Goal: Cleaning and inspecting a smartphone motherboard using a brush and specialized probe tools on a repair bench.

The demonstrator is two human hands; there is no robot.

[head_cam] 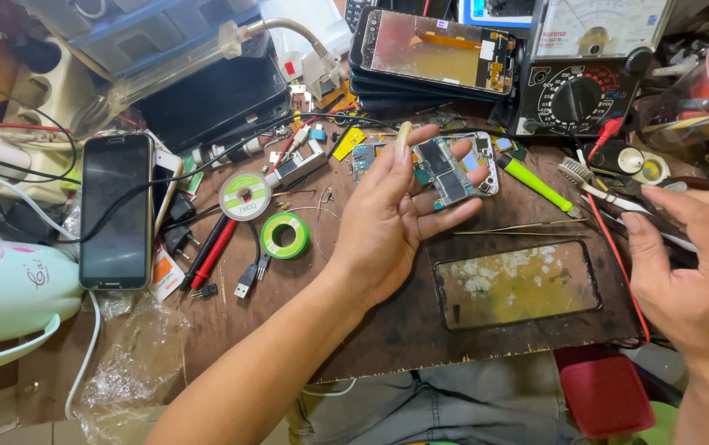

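Observation:
My left hand (391,216) is raised over the middle of the brown workbench (371,330), palm up, holding a small phone circuit board (445,171) on its fingers. Behind the board lies an opened phone frame (486,156). My right hand (692,264) hovers at the right edge with its fingers spread and nothing in it, close to black tweezers (618,202). A bare phone screen glass (517,284) with white residue lies flat between the two hands.
A black smartphone (115,210) lies at the left beside a pale mug (8,288). Solder reels (245,196) (284,236), red and black probes (210,251), an analog multimeter (585,82), a stack of phone screens (432,53), a green-handled tool (535,183) and a toothbrush (585,180) crowd the bench.

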